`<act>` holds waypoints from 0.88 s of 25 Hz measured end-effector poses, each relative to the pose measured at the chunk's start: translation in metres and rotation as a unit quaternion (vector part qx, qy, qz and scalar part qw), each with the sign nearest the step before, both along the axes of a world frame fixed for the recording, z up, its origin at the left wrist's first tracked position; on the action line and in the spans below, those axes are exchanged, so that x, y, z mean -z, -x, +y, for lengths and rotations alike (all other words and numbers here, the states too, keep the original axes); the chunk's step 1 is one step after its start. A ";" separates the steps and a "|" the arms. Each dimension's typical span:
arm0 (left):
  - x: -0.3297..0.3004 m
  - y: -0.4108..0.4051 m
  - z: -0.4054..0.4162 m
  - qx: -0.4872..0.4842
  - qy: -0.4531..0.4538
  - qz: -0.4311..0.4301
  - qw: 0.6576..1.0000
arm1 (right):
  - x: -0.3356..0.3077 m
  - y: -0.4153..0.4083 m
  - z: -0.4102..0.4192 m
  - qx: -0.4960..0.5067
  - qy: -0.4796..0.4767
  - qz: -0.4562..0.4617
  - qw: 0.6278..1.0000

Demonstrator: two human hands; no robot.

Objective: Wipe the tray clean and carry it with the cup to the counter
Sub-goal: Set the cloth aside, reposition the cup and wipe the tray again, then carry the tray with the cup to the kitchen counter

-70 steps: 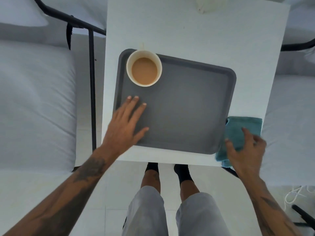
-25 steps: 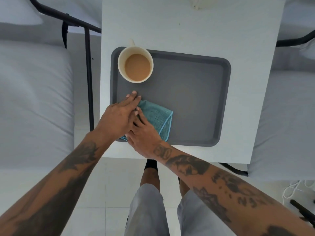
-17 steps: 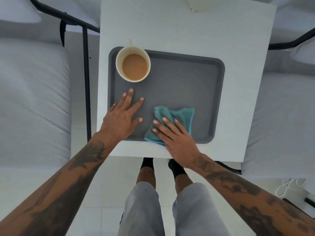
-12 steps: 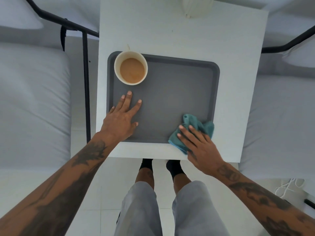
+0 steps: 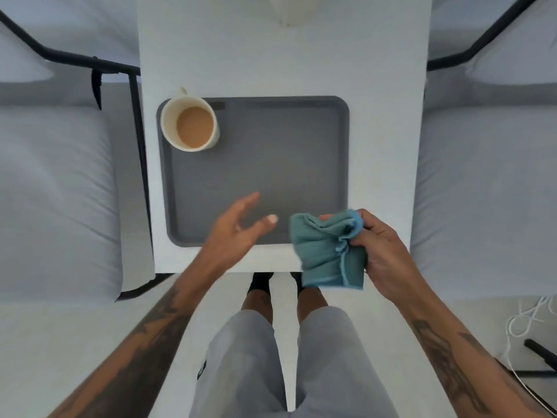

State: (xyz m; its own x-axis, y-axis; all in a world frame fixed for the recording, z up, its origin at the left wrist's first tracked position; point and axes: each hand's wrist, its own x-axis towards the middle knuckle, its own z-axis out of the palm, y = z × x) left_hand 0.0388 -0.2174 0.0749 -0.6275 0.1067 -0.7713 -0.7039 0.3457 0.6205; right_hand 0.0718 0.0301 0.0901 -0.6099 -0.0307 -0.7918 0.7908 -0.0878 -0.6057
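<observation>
A grey tray (image 5: 286, 164) lies on a small white table (image 5: 283, 61). A cream cup (image 5: 190, 125) of milky brown drink stands in the tray's far left corner. My right hand (image 5: 382, 251) holds a bunched teal cloth (image 5: 327, 251), lifted above the tray's near right corner and the table's front edge. My left hand (image 5: 238, 227) hovers over the near middle of the tray, fingers spread, holding nothing.
Beds with white bedding and black metal frames (image 5: 135, 140) flank the table on both sides. A pale object (image 5: 291, 9) stands at the table's far edge. My legs are under the front edge. White cables (image 5: 524, 321) lie on the floor at right.
My right hand swept the cloth across the tray's near part from left to right, then lifted it off at the near right corner. My left hand rose off the tray's left side and shifted right.
</observation>
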 end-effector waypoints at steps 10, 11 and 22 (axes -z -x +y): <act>-0.041 -0.033 0.169 -0.105 -0.106 -0.096 0.984 | -0.028 -0.025 0.092 0.058 -0.084 -0.074 0.992; -0.032 -0.028 0.178 -0.098 -0.094 -0.082 0.987 | -0.024 -0.023 0.100 0.061 -0.127 -0.054 0.989; -0.009 0.008 -0.014 -0.245 0.197 0.129 0.941 | 0.004 0.091 0.043 -0.191 -0.277 0.135 0.932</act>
